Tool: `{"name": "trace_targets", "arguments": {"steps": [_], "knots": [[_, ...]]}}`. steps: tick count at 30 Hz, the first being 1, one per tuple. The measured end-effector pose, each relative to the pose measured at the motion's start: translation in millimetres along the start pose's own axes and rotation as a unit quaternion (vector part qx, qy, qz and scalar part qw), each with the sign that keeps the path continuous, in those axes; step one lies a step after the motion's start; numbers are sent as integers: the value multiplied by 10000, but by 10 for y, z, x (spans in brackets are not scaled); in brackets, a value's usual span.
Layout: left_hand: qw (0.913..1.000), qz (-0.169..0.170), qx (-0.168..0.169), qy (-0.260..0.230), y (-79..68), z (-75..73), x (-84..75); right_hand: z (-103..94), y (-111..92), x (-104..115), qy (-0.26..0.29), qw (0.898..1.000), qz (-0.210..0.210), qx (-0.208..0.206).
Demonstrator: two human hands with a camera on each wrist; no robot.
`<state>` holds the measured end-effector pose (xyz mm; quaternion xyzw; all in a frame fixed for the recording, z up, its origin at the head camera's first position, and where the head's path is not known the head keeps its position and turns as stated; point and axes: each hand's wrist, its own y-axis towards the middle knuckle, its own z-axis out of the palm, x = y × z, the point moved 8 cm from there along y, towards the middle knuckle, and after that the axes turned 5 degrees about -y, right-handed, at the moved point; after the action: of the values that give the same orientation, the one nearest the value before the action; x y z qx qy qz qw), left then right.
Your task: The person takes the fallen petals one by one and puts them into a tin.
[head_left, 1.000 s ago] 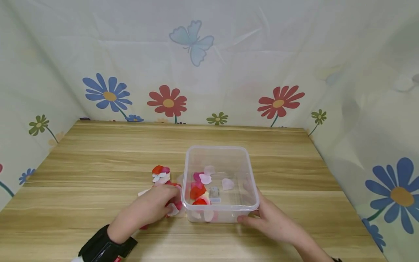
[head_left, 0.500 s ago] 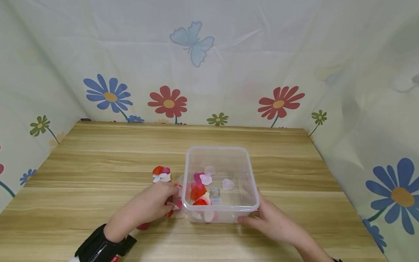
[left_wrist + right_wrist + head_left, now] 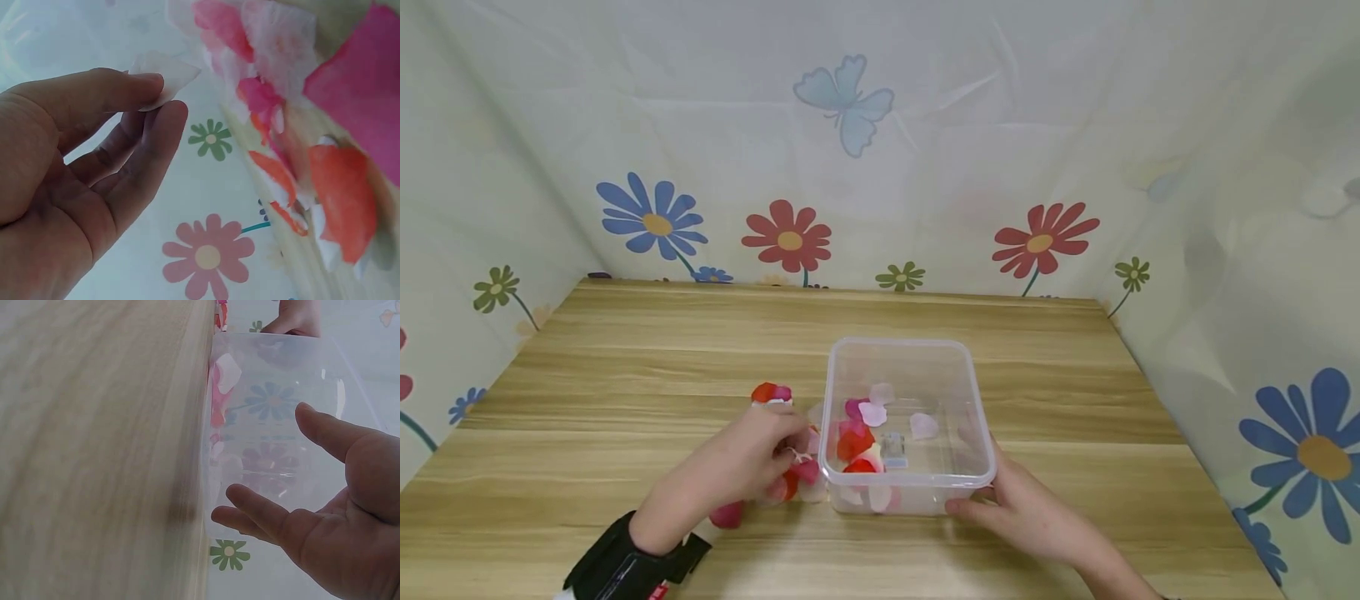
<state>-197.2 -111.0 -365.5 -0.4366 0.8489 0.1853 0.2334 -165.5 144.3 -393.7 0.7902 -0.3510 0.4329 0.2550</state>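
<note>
My left hand (image 3: 737, 458) pinches a whitish petal (image 3: 167, 75) between thumb and fingertips, just left of the box. Beneath that hand lie loose artificial petals (image 3: 806, 472) in red, pink and white, partly hidden by it. The clear plastic box (image 3: 910, 480) stands lidless, with several petals (image 3: 854, 443) inside, mostly along its left side. My right hand (image 3: 1026, 512) rests at the box's front right corner. In the right wrist view its fingers and thumb are extended and spread along the box wall.
A small cluster of red and magenta petals (image 3: 765, 392) lies behind my left hand. One dark pink petal (image 3: 727, 515) is near my left wrist. Flower-patterned sheets (image 3: 940, 167) enclose the wood-grain table (image 3: 715, 333) at the back and sides.
My left hand has lifted slightly off the loose petals with the whitish petal between its fingers. The right hand and box have stayed in place.
</note>
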Motion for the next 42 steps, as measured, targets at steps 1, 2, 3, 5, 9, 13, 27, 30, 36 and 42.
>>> {"name": "trace_targets", "arguments": {"steps": [1,2,3,5,9,13,27,30,36,42], "knots": [[10000,42,-84,28,-2,-26,-13,0,-1,0,2,10000,-4,1],[9998,121,-177,47,-5,-59,-31,0,-3,0,7,10000,2,1],[9995,167,-274,47,-8,-92,-45,-1,-3,-3,13,10000,18,2],[9985,257,-472,51,-15,-165,-71,-4,-5,-12,17,10000,64,4],[9958,302,-867,37,-36,-309,-103,-6,-5,-34,27,9999,154,11],[9881,545,-1439,-20,-75,-443,-174,1,-6,-37,11,9999,109,10],[9526,1512,-2604,-432,-157,-620,-524,-5,-6,-33,60,10000,73,-11],[9459,1789,-2659,-504,-162,-612,-608,-6,-11,-38,47,9999,139,-13],[9385,2189,-2615,-540,-137,-548,-724,-10,-12,-35,37,9999,152,-23],[9444,2305,-2286,-526,-86,-437,-770,-6,-9,-35,49,9999,143,-18]]}}
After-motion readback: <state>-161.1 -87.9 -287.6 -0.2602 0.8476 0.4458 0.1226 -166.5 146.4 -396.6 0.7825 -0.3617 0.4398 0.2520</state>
